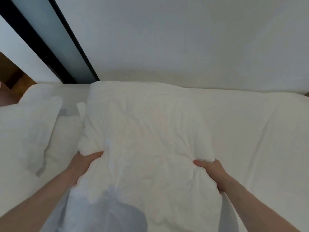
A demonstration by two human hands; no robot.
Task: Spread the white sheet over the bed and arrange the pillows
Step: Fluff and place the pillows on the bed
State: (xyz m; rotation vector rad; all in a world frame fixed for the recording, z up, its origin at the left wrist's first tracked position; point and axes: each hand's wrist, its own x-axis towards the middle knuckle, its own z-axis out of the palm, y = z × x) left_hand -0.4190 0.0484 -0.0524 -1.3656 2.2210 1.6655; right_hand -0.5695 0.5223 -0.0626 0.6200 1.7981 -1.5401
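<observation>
Here the pillow (147, 131) lies in the middle of the bed (250, 131), its far edge up against the wall (184, 39) at the head and its near edge toward the person. Its long axis seems to run away from the person toward the wall, though the wide lens may stretch it. Both hands are on its near half, one on each side, about level with each other, so neither is clearly nearer.

The left hand (83, 162) grips the left side, thumb lying across the top and fingers tucked under the bunched fabric. The right hand (212, 168) pinches the right side in the same way (its fingers are mostly hidden beneath the pillow). Each grip is closed on the pillow, creasing the cover toward it. Both forearms reach forward and slightly inward from the lower corners.

A second pillow (25, 131) rests just beside it on the left. The white sheet (259, 156) looks already spread, with some wrinkles, so I judge the remaining work to be settling this pillow square to the wall.
</observation>
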